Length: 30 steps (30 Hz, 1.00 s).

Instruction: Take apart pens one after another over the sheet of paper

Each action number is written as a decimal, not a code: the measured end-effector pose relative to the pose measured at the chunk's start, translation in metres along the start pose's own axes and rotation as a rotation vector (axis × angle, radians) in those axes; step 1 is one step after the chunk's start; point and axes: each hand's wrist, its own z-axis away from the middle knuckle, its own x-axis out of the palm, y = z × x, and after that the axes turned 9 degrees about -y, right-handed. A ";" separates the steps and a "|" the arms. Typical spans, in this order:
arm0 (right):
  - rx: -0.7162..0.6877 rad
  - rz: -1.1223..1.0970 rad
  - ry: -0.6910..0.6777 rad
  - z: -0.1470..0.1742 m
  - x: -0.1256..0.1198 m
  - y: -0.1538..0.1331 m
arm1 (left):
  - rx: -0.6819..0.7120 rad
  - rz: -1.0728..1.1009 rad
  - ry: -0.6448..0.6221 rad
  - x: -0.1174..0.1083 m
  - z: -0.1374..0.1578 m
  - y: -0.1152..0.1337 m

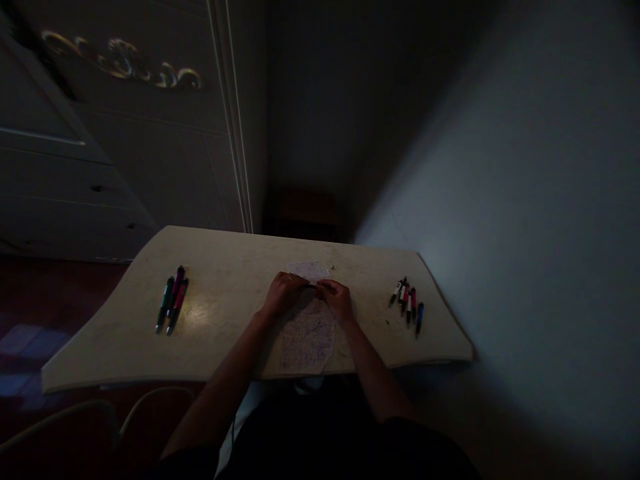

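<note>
My left hand (284, 292) and my right hand (339, 297) meet over a written sheet of paper (306, 337) in the middle of the table. Between their fingertips lies a thin dark pen (312, 287), held level and gripped from both sides; its details are too dim to make out. Both hands are closed on it, and a ring shows on the left one. Three thick pens, one a teal pen (164, 305), lie together at the left. Several slimmer pens, among them a blue pen (419, 320), lie in a loose group to the right.
The pale table (235, 267) has worn edges. A wall (525, 220) rises close on the right, and a cabinet (175, 153) with ornate trim stands behind at the left. Curved chair frames (95, 404) are at the near left. The room is dark.
</note>
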 end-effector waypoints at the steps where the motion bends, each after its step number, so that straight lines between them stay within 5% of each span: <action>1: 0.002 0.009 0.000 0.000 0.001 0.000 | 0.002 -0.005 0.009 0.001 0.000 0.000; 10: -0.044 0.009 0.002 0.003 0.006 -0.003 | 0.054 -0.056 0.046 0.002 0.002 0.003; 20: -0.254 0.176 -0.031 0.008 0.003 -0.001 | 0.030 -0.056 0.076 -0.002 0.009 0.009; 30: -0.339 0.354 -0.021 0.020 0.006 -0.026 | 0.018 -0.135 0.184 -0.001 0.024 0.031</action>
